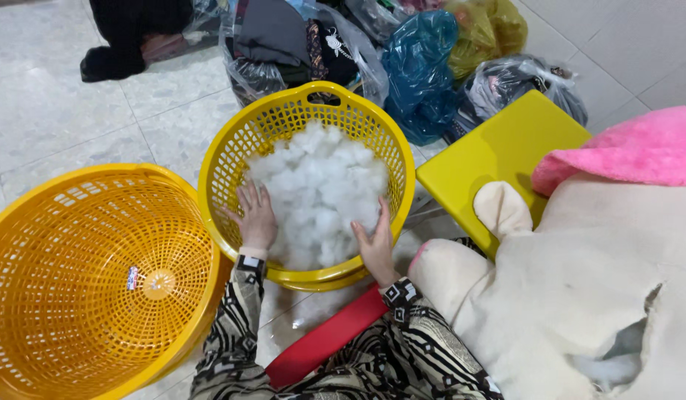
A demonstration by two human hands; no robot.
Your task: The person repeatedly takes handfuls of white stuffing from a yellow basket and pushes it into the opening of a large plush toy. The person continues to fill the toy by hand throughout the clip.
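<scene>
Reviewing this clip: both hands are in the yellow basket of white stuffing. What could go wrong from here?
1. The stuffing is loose and heaped up toward the yellow basket rim; as the left hand and right hand press into it, tufts may spill onto the floor.
2. The basket sits tilted toward the person, so it might tip.
3. The cream plush toy has an open tear; filling may escape there.

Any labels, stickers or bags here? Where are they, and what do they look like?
Small rectangular sticker: inside the empty orange basket, left; white, red, blue.
Teal plastic bag: behind the yellow basket; bulging, knotted.
Yellow plastic bag: top, beside it.
Clear plastic bags: top centre, holding dark clothes.
</scene>
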